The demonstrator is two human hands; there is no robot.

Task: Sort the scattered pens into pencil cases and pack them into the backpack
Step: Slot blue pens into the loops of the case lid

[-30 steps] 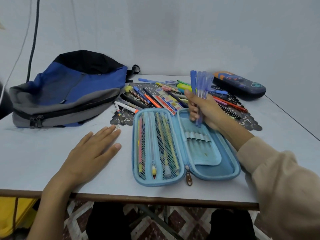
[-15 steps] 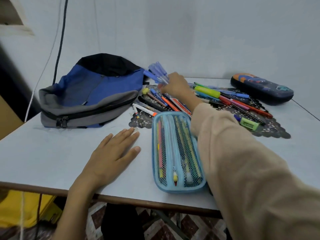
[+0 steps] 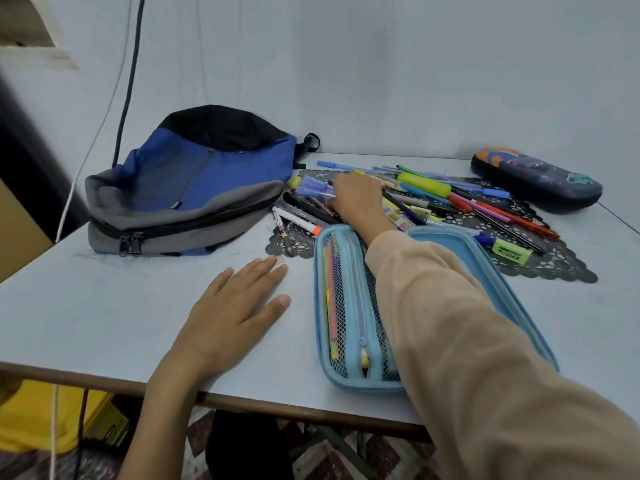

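Observation:
An open light-blue pencil case lies at the table's front, with pens behind its mesh pocket; my right sleeve covers its middle. Behind it, loose pens and markers are heaped on a black lace mat. My right hand reaches over the case onto the left part of the heap and grips a bunch of blue pens, whose ends stick out leftward, low over the pile. My left hand rests flat on the table left of the case. The blue, grey and black backpack lies at the back left, zipped.
A dark patterned pencil case, closed, lies at the back right by the wall. A green eraser rests on the mat's front. Cords hang down the wall behind the backpack. The table edge runs close to me.
My right hand carried the blue pens from upright above the open case to the back left, then lowered them flat onto the pile. My left hand stayed put.

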